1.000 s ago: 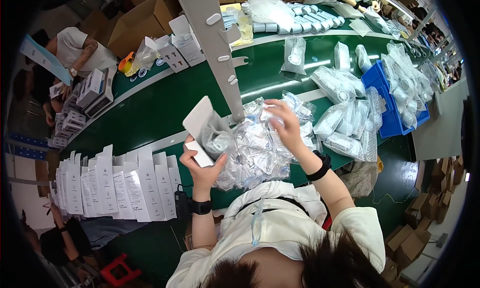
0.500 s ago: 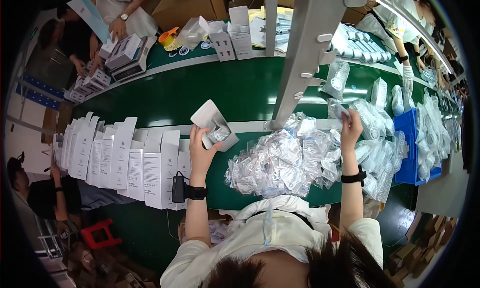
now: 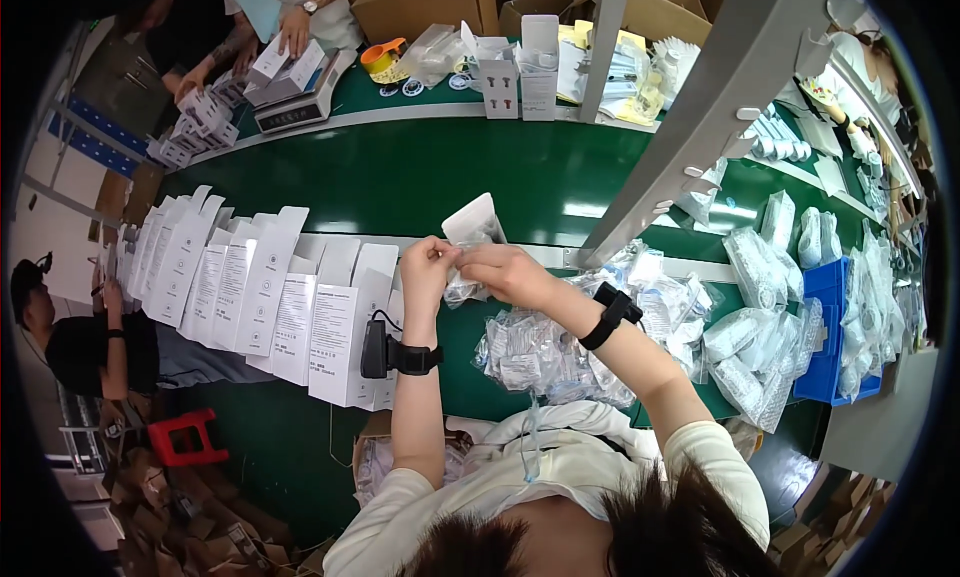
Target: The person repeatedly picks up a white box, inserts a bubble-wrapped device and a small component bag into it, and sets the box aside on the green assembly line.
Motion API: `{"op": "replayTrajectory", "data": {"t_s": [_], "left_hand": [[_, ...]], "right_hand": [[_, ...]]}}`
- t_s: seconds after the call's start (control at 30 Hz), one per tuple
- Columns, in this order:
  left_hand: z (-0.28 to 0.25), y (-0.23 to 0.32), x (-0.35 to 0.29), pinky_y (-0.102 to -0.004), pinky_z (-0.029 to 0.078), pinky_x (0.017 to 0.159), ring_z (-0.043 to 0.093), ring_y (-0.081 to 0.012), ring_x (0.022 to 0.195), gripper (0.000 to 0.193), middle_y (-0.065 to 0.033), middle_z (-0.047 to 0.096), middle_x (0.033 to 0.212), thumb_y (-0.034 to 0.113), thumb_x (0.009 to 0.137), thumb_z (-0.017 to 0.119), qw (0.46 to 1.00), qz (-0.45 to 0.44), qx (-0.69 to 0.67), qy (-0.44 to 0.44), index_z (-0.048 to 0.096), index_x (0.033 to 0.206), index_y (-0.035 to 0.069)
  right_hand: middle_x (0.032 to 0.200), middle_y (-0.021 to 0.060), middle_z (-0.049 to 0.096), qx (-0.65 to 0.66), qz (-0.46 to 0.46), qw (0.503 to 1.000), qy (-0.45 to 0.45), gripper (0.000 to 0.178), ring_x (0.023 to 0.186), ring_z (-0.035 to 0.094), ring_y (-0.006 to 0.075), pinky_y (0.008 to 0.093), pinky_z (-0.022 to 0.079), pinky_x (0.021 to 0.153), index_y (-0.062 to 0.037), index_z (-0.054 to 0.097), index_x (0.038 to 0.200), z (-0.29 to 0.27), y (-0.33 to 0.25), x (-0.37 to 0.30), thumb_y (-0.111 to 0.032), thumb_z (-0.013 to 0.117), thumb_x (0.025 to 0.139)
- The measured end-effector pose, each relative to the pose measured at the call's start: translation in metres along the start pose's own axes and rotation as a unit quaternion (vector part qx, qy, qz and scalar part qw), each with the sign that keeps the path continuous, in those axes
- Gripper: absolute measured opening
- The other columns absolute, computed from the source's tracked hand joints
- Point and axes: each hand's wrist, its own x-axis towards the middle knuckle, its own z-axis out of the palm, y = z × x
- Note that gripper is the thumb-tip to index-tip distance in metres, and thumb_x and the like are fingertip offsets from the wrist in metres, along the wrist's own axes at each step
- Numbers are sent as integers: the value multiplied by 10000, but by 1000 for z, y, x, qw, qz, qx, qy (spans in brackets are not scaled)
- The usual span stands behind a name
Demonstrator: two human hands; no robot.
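Note:
My left hand [image 3: 427, 268] and my right hand [image 3: 506, 270] meet in front of me, fingertips pinched close together. Between them is a small clear plastic bag [image 3: 462, 291], hanging just below the fingers; its contents are too blurred to name. Right behind the hands stands an open white box [image 3: 474, 220] with its flap raised, its lower part hidden by my right hand. Under my right forearm spreads a heap of small clear packets [image 3: 560, 347]. Left of my left wrist, a row of open white boxes [image 3: 335, 327] stands upright with flaps up.
A grey metal post [image 3: 690, 127] slants up at the right. Bubble-wrapped items [image 3: 750, 362] lie beside a blue bin [image 3: 822, 317]. Across the green surface [image 3: 400, 167] are a scale [image 3: 300, 107], an orange tape dispenser [image 3: 383, 62] and co-workers' hands. A red stool [image 3: 185, 439] is at lower left.
My right hand has moved left from above the packets to meet my left hand. The left hand has let go of the white box and pinches at the bag. The view has shifted slightly.

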Motion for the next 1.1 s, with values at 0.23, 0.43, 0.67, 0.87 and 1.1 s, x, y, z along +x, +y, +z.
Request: {"op": "replayTrajectory", "data": {"t_s": [0.23,0.43,0.67,0.87,1.1], "left_hand": [[-11,12,-14,-273,429,653,557,-166,730,134,-89,591,794,37,709,650,986,25,159,34,566,798,-17],[-68,69,-67,-556,212,970,150,-402,1276,850,-211,168,1385,193,616,752,825,40,525,205,288,1317,67],[-124,1,-85,-642,125,953,45,-409,1302,893,-192,77,1421,277,671,719,754,-69,647,87,185,1363,96],[-45,63,-77,-636,155,947,158,-401,1280,673,-214,220,1369,87,768,583,848,-22,529,12,235,1343,86],[-51,23,-58,-633,183,939,198,-368,1269,653,-180,263,1351,45,724,626,805,-12,591,56,317,1294,118]], "right_hand": [[1151,73,470,-293,140,840,-434,409,1170,330,274,547,173,1005,-52,601,933,-17,-21,20,-205,691,565],[1252,116,373,-116,107,987,-31,754,1195,313,293,467,171,1040,-62,406,1235,-15,37,-37,-236,747,586],[1337,131,262,239,288,913,165,1074,1193,337,267,373,274,1011,-63,151,1365,51,72,-18,-65,801,510],[1293,147,300,-104,327,874,343,1102,1158,338,304,392,276,988,-67,109,1371,-7,157,14,-2,770,492],[1385,194,157,-109,374,859,332,945,1281,186,328,401,229,1020,-59,115,1367,-2,95,-4,-128,709,636]]}}
